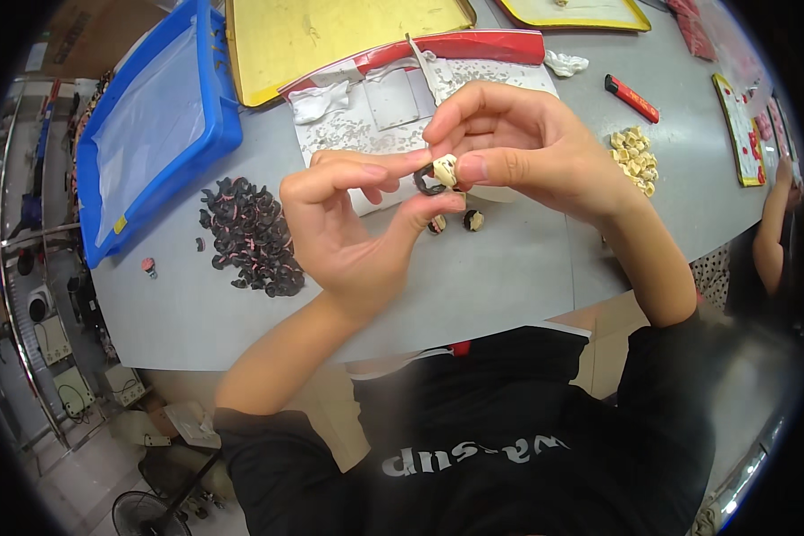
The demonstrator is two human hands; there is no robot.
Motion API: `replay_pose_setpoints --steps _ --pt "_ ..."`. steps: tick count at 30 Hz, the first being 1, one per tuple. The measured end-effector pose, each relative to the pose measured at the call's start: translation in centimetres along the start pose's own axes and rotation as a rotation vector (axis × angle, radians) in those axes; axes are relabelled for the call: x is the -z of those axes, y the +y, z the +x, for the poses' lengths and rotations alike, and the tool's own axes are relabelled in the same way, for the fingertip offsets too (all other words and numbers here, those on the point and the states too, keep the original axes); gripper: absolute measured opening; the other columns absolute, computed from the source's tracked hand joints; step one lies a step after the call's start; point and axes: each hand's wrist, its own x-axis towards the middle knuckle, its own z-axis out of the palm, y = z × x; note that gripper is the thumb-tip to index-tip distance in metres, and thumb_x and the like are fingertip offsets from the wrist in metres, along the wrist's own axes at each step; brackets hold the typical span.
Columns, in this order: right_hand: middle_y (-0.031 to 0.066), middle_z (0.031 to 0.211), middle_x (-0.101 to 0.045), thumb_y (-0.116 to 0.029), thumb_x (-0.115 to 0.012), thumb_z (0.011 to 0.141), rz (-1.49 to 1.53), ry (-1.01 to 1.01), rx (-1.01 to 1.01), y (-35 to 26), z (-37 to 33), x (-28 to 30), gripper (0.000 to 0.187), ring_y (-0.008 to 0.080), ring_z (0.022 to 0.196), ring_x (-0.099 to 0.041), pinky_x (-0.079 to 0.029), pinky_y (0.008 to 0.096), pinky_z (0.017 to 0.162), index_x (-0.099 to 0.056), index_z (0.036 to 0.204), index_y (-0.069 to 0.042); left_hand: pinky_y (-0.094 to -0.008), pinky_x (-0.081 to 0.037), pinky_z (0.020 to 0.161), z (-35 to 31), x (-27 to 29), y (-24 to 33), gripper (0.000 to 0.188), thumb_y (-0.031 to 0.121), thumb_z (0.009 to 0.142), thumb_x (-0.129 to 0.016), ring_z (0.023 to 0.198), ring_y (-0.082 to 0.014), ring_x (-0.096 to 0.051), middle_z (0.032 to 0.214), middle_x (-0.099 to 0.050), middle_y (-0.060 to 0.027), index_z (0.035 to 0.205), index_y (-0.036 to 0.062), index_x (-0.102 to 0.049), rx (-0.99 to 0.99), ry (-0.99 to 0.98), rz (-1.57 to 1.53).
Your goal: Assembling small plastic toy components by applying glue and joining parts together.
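Note:
Between the fingertips of my left hand (353, 223) is a small black curved piece (427, 184), pinched by thumb and forefinger. My right hand (549, 156) pinches a small cream-coloured piece (445, 168) against it, so the two parts touch. Just below my fingers, two small black-and-cream pieces (473, 220) lie on the grey table (473, 295). A heap of black pieces with pink edges (250, 237) is left of my left hand. Beyond my right wrist sits a heap of cream cup-shaped pieces (634, 159).
A blue tray (226, 134) stands at the left, beside a yellow tray (348, 45). Behind my hands lies speckled white paper (330, 134) with a red-edged border. A red cutter knife (632, 98) rests to the right. Another person's arm (771, 232) shows at the far right.

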Motion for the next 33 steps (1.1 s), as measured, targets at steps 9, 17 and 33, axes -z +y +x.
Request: replay_pose_setpoints --steps 9,17,33 --pt "0.0085 0.096 -0.061 -0.007 -0.062 0.079 0.065 -0.021 -0.069 -0.2 -0.2 -0.3 0.028 0.0120 0.088 -0.057 -0.045 0.0247 0.079 -0.052 0.104 -0.001 -0.0209 -0.037 0.059 -0.4 -0.2 -0.1 0.049 -0.005 0.061 -0.077 0.070 -0.0114 -0.050 0.088 -0.064 -0.0111 0.095 0.0050 -0.044 0.021 0.015 -0.022" --pt "0.0090 0.092 -0.064 -0.005 -0.064 0.077 0.196 -0.029 -0.122 -0.1 -0.1 -0.6 0.030 0.0132 0.085 -0.059 -0.044 0.0258 0.077 -0.046 0.101 -0.005 -0.0207 -0.037 0.058 -0.5 -0.1 0.0 0.049 -0.005 0.060 -0.079 0.068 -0.0110 -0.051 0.087 -0.065 -0.0107 0.094 0.0049 -0.044 0.016 0.020 -0.048" --pt "0.0082 0.088 -0.061 -0.005 -0.070 0.068 0.205 -0.008 -0.102 0.6 -0.2 -0.7 0.043 0.0198 0.086 -0.059 -0.044 0.0261 0.069 -0.032 0.088 -0.009 -0.0228 -0.053 0.061 0.0 -0.2 0.6 0.049 -0.011 0.062 -0.075 0.070 -0.0142 -0.059 0.090 -0.061 -0.0144 0.098 0.0024 -0.044 -0.048 -0.055 -0.144"
